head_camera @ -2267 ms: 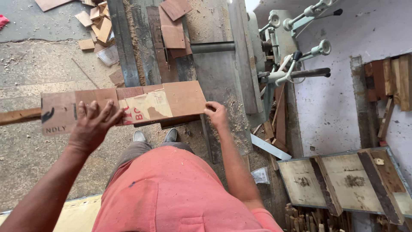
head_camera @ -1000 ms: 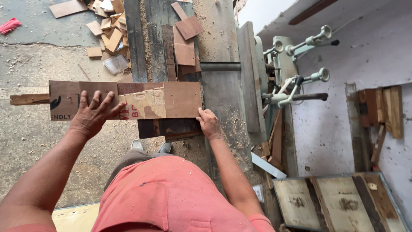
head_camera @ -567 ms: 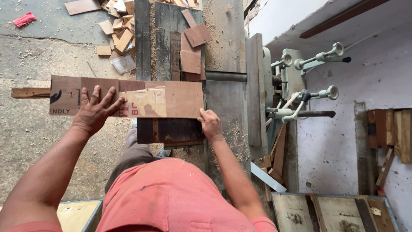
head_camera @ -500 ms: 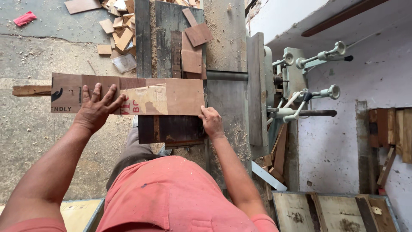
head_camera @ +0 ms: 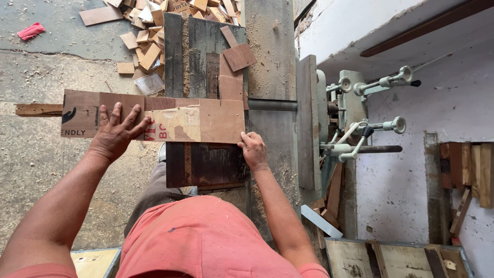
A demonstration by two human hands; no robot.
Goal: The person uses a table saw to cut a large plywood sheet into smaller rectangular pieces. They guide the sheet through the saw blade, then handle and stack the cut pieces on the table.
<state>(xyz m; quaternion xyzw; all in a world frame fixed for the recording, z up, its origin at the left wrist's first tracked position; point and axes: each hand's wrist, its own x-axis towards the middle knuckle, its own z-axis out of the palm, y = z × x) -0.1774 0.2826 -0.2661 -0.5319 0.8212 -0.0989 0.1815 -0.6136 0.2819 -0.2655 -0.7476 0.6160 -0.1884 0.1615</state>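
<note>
Head view looking straight down, and the main thing here is a long brown board (head_camera: 154, 116) lying crosswise across the middle-left of the frame. It's flat, thin stock, reddish-brown at both ends, with a paler tan patch around the middle where the surface looks scuffed or peeled (some red and black printing on it too, plus a small black mark near its left end). Its right end rests on the worktop (head_camera: 270, 62) of a sawdust-covered woodworking machine, and its left end sticks out well past the edge, over the concrete floor (head_camera: 36, 170).

The left hand (head_camera: 116, 135) lies palm down on the board's left-middle, fingers (head_camera: 135, 114) spread wide and flat on the surface. The right hand (head_camera: 253, 150) sits at the board's lower right corner, fingers curled and pressed together against the edge; can't tell whether it's actually gripping or just pushing.

Under the board there's a darker wooden panel (head_camera: 206, 164) running up and down the frame, and a narrower strip of wood (head_camera: 38, 109) pokes out from behind the board's left end. A small square offcut (head_camera: 239, 56) lies on the worktop above the board. Upper left of the frame has a pile of wood scraps (head_camera: 154, 31) on the floor and a red rag (head_camera: 31, 31). Metal handles (head_camera: 381, 85) stick out of the machine at the right.
</note>
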